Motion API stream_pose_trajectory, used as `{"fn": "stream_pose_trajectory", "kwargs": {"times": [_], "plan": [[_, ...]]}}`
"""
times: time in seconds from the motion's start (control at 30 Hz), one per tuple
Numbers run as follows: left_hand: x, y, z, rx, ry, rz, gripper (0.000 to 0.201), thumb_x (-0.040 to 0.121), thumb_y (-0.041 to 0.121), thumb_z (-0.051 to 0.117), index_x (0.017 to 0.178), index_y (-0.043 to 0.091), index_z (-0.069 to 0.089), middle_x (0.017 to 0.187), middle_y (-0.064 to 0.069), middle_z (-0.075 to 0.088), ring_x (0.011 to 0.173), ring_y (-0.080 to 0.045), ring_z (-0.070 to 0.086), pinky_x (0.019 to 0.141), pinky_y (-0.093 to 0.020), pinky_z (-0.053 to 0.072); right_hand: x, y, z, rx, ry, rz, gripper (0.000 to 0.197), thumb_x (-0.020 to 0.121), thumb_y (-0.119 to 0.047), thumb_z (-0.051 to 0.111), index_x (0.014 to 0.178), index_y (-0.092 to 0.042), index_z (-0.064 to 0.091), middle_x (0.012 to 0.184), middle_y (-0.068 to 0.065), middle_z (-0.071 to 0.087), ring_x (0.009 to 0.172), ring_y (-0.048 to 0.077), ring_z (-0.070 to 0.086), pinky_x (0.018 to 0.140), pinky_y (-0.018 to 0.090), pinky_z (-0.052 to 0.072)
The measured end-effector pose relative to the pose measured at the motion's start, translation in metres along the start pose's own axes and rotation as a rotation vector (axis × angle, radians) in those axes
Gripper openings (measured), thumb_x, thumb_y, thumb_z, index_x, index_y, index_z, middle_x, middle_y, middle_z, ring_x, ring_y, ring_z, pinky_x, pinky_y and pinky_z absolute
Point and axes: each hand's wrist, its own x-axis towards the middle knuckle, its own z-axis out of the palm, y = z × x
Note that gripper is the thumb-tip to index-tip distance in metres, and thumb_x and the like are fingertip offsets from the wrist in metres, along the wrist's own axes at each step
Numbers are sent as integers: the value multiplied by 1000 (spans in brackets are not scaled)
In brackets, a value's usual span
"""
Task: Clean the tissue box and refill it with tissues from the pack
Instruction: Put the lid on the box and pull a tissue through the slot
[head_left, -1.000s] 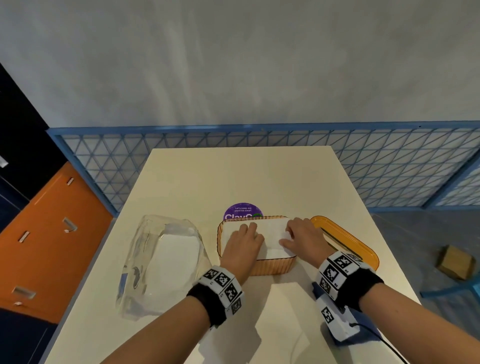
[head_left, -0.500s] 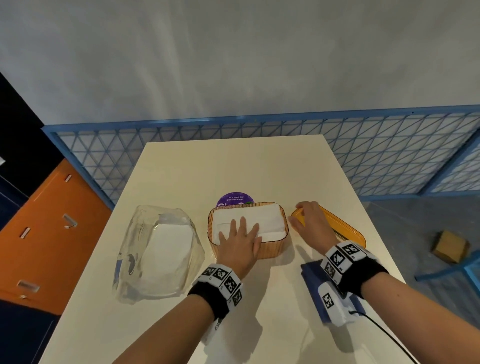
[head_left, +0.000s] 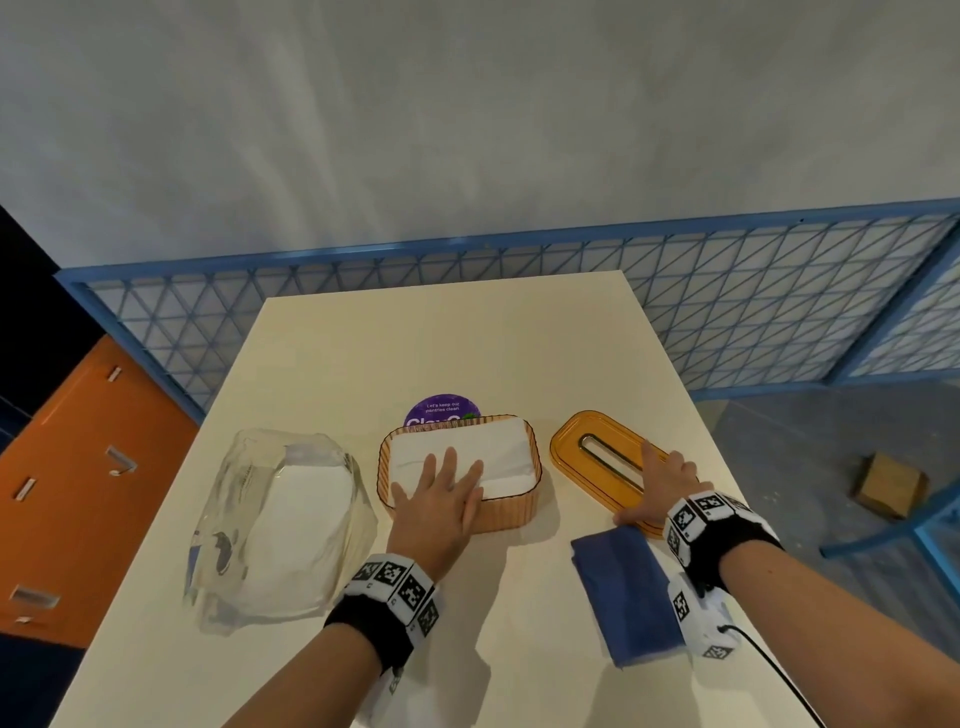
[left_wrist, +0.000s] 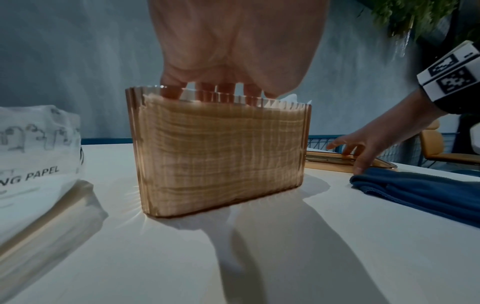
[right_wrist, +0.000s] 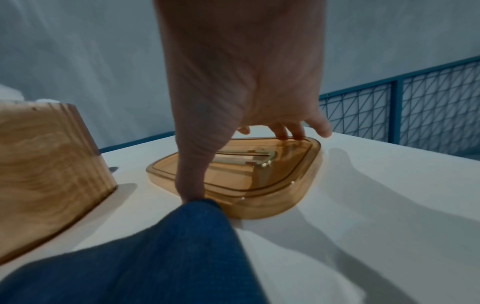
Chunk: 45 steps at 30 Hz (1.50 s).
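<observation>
two hands work over a pale surface (head_left: 467, 338), and the things on it run in a row from left to right. at the far left lies the clear plastic tissue pack (head_left: 280, 519), slack and crumpled, with a white stack of tissues showing inside it; printed letters show on its side in the left wrist view. just right of it stands the amber ribbed tissue box (head_left: 511, 512), lidless, filled almost to the rim with white tissues (head_left: 498, 452); through the see-through wall the layers show stacked to the top. the left hand (head_left: 441, 493) lies flat on the near left part of those tissues, fingers straight and spread, pressing down on them and gripping nothing. behind the box a purple round sticker (head_left: 441, 410) with white lettering lies on the surface, partly hidden by the box's far rim.

further right, apart from the box, the amber lid (head_left: 587, 457) lies flat on the surface, its long dispensing slot facing up. the right hand (head_left: 665, 483) reaches over the lid's near right end: the fingers curl over its far edge and the thumb comes down at its near edge, so the hand pinches the lid across its width while the lid rests on the surface. a folded blue cloth (head_left: 623, 592) lies nearer the person, its far end touching the lid's near edge just by the thumb. beyond the surface runs a blue wire-mesh fence (head_left: 753, 291) before a grey wall.
</observation>
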Motion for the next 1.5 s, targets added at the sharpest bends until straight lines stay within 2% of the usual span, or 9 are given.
{"fn": "stream_pose_trajectory", "kwargs": {"times": [0.1, 0.23, 0.3, 0.73, 0.9, 1.0, 1.13, 1.3, 1.5], "plan": [[0, 1, 3, 43, 15, -6, 48, 101, 43, 10, 148, 37, 14, 160, 0, 6, 148, -25, 6, 113, -58, 20, 0, -1, 0, -1, 17, -41, 123, 61, -59, 75, 148, -21, -4, 143, 17, 26, 133, 35, 30, 103, 51, 40], [-6, 6, 4, 121, 14, -73, 64, 99, 43, 0, 126, 34, 58, 132, -14, 58, 117, -44, 56, 85, -63, 48, -5, -3, -12, 127, 34, -56, 123, 62, -56, 76, 148, -22, -5, 141, 18, 26, 131, 35, 28, 102, 49, 39], [-8, 6, 12, 133, 57, -69, 64, 100, 41, 2, 119, 33, 63, 122, -16, 64, 105, -47, 61, 82, -66, 45, -8, -6, -26, 236, 52, -99, 122, 64, -52, 77, 148, -23, -7, 141, 19, 24, 132, 36, 25, 104, 48, 35], [-10, -7, 14, 109, 131, -108, 66, 98, 42, 7, 120, 23, 65, 122, -8, 66, 107, -35, 65, 106, -65, 2, -51, -76, -76, 283, -70, -649, 122, 65, -36, 81, 148, -32, -9, 148, 11, 20, 137, 32, 19, 112, 48, 26], [-16, -9, 12, 127, 106, -127, 77, 84, 45, -13, 147, 30, 28, 155, -2, 29, 142, -31, 30, 103, -65, -16, -50, -91, -78, 171, -87, -643, 123, 65, -37, 81, 148, -31, -9, 145, 13, 24, 135, 33, 22, 111, 50, 28], [-21, -11, 6, 104, 51, -149, 58, 90, 43, 17, 120, 29, 64, 123, -1, 66, 118, -30, 60, 104, -66, 5, -52, -99, -78, 101, -92, -660, 121, 67, -37, 80, 148, -30, -10, 144, 13, 23, 135, 32, 21, 110, 49, 29], [-20, -19, 7, 0, 214, -68, 45, 88, 35, 31, 103, 26, 72, 101, 6, 74, 107, -19, 67, 97, -66, 32, -52, -112, -76, -36, -47, -701, 122, 66, -42, 79, 148, -27, -10, 145, 13, 21, 133, 31, 22, 110, 46, 29], [-26, -48, 14, -191, 335, -44, 53, 92, 30, 15, 119, 29, 60, 129, 11, 56, 119, -5, 55, 102, -62, 30, -47, -122, -67, -118, 13, -703, 124, 63, -47, 80, 148, -27, -8, 145, 10, 21, 134, 30, 23, 111, 47, 29], [-20, -66, 15, -516, 538, -174, 55, 93, 41, 20, 109, 8, 60, 147, -11, 37, 135, -27, 35, 107, -48, 31, -40, -126, -64, -181, 10, -728, 125, 62, -48, 80, 149, -25, -8, 147, 8, 18, 135, 28, 21, 112, 48, 27]]}}
